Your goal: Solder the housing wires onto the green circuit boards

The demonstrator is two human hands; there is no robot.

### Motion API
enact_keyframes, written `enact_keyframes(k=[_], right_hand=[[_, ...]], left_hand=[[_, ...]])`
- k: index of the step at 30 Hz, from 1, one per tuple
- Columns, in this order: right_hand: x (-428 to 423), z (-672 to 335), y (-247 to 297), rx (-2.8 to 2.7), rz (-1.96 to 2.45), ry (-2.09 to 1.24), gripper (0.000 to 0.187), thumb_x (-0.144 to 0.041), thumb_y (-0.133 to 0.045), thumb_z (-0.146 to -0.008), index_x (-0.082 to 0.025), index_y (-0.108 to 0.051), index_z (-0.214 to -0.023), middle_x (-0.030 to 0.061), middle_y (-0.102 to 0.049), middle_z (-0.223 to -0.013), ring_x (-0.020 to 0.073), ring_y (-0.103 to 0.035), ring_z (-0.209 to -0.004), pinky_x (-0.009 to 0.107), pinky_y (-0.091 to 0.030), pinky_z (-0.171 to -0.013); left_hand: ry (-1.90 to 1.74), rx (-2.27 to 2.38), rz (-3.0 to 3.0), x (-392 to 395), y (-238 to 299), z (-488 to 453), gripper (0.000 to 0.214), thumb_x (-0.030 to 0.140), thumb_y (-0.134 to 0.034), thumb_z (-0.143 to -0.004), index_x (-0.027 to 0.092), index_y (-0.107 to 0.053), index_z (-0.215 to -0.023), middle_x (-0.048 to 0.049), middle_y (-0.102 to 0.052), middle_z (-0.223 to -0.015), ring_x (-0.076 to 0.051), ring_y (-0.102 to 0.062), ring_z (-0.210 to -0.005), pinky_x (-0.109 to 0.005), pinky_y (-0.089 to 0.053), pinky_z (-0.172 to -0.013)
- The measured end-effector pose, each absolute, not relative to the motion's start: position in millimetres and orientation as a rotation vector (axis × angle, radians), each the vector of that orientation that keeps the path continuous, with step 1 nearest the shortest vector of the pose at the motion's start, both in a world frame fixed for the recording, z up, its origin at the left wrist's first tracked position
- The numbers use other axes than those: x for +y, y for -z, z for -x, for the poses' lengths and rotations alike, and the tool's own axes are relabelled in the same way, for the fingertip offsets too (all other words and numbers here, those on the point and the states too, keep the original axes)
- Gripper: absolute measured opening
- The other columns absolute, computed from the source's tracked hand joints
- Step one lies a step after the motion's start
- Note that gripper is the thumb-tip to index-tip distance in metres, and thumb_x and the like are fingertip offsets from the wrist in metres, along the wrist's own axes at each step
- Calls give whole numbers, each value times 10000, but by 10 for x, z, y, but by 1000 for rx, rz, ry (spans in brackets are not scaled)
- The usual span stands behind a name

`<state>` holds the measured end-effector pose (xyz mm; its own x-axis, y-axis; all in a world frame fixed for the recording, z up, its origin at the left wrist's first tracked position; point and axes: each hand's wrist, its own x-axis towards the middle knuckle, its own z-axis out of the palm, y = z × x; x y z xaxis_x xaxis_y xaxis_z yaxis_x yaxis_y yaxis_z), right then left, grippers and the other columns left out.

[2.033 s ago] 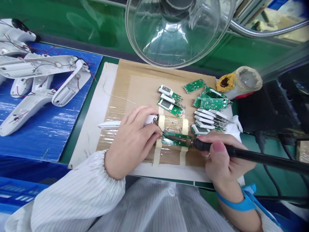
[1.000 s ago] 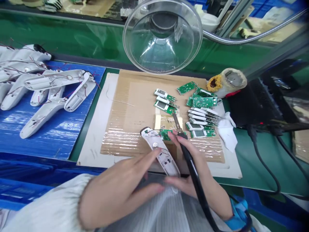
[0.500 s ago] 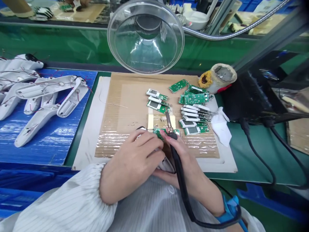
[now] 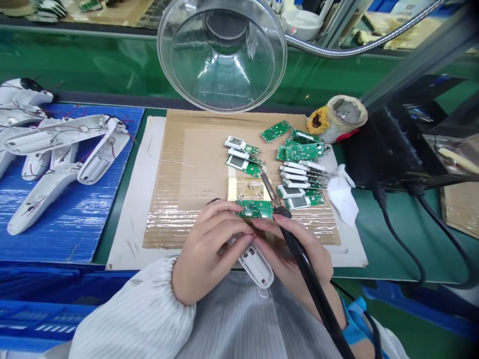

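Note:
My left hand (image 4: 209, 247) is closed round a white plastic casing (image 4: 256, 264), whose lower end sticks out toward my body. A small green circuit board (image 4: 256, 208) sits at my fingertips, joined to the casing by thin wires. My right hand (image 4: 295, 252) grips a black soldering iron (image 4: 299, 252) and also touches the casing and board. The iron's tip (image 4: 266, 182) points away from me, above the taped spot on the cardboard mat (image 4: 209, 144).
Several more green boards and small display modules (image 4: 299, 172) lie on the mat's right half. White casings with red wires (image 4: 63, 149) rest on a blue sheet at left. A clear funnel hood (image 4: 222, 50) hangs above, a sponge holder (image 4: 339, 117) and black unit (image 4: 389, 149) at right.
The casing and board came off the taped spot toward my body. My left hand closed round the casing, and the iron swung from lying sideways to pointing away from me.

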<state>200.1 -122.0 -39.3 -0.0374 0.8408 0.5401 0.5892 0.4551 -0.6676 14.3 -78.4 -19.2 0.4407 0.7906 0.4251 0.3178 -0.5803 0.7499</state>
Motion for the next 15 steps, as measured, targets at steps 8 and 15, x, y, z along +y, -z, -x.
enact_keyframes(k=[8, 15], right_hand=[[-1150, -2044, 314, -1811, 1217, -255, 659, -69, -732, -815, -294, -510, -1393, -38, -793, -1012, 138, -770, -825, 248, -660, -816], [-1162, -2103, 281, -1825, 1188, -263, 622, -43, -705, -823, -304, -549, -1366, -23, -780, -1084, 146, -765, -841, 266, -657, -771]], left_hand=[[-1103, 894, -2101, -772, 246, -156, 156, 48, -660, -896, 163, -665, -1001, -33, -723, -949, -191, -607, -1089, -387, -494, -1016], [-961, 922, -2298, -746, 181, -144, 122, 77, -664, -910, 152, -670, -1006, -25, -723, -971, -192, -598, -1116, -422, -435, -1104]])
